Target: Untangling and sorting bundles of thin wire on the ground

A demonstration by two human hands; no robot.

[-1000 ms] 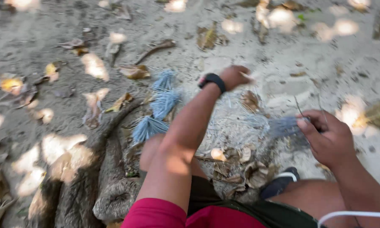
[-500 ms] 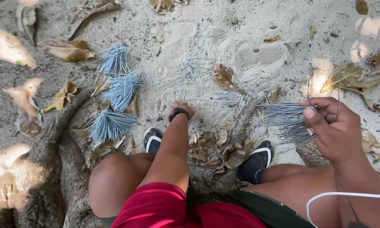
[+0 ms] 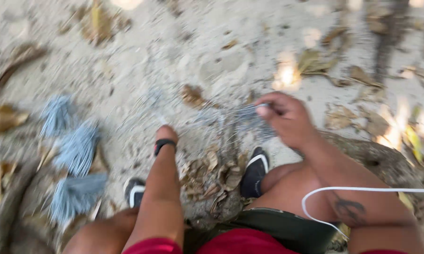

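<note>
Thin sticks (image 3: 240, 115): loose bunch of pale grey slivers, blurred, fanning leftward over the sand from the right hand; far tips reaching toward the left hand.
Right hand (image 3: 287, 117): closed in a fist around one end of the thin sticks, fingers curled over them, thumb side toward the bunch; just right of the bunch and touching it.
Left hand (image 3: 166, 133): left of and below the thin sticks, reaching forward and down to the sand; mostly hidden behind the wrist, so fingers spread or pinching cannot be told. Contact with the stick tips cannot be told either.
Wristband (image 3: 165, 144): black, around the left wrist, just below the hand.
Dry leaves (image 3: 212, 176): brown heap directly below the thin sticks, between the two sandals.
Sandals: dark with pale trim; one (image 3: 254, 171) below the thin sticks toward the right, the other (image 3: 135, 192) further left, beside the left forearm.
Tied bundles (image 3: 77, 150): three grey-blue brush-like tufts, well to the left of the thin sticks, stacked in a column on the ground.
White cord (image 3: 362, 189): looping across the right thigh, below and right of the thin sticks.
Sand (image 3: 212, 56): pale, scattered with fallen leaves, above the thin sticks.
</note>
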